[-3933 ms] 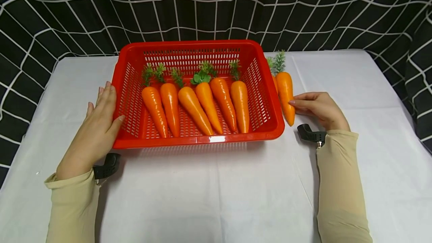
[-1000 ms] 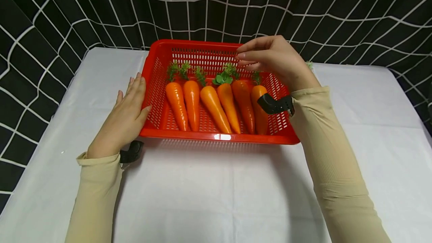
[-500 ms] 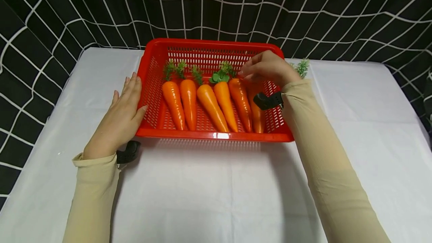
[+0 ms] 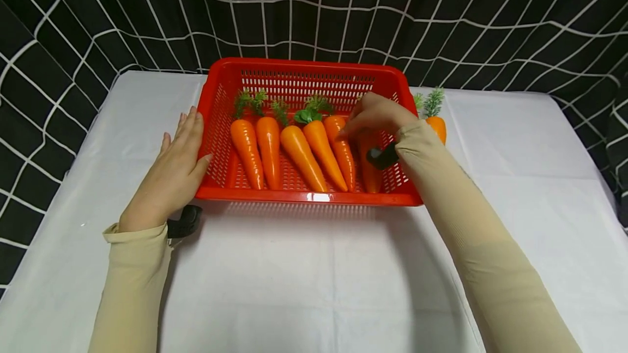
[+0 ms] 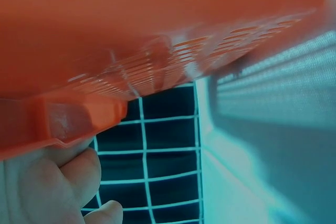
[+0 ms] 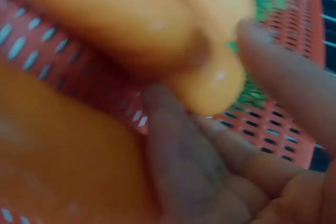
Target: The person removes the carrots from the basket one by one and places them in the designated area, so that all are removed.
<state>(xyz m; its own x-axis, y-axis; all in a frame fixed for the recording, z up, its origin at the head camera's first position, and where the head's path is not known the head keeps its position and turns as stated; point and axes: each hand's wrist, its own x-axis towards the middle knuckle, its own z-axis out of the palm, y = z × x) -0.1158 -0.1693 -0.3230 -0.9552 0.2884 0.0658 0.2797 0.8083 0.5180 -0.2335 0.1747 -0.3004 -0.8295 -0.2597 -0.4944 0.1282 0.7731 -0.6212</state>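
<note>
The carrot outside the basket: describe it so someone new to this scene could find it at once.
Start at the red basket on the white table. Just past its right wall, behind the right hand, lies the carrot outside the basket, feathery green top pointing away. The six other carrots lie in a row inside the basket; this one rests on the cloth.

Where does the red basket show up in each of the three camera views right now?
Head view: red basket sits centre, on the white table, left hand resting against its left side.
Left wrist view: its slotted wall and rim fill the top of the picture, blurred.
Right wrist view: its slotted floor shows behind blurred carrots, right of centre.
Shared landmark: the rows of slots in the red plastic.
</note>
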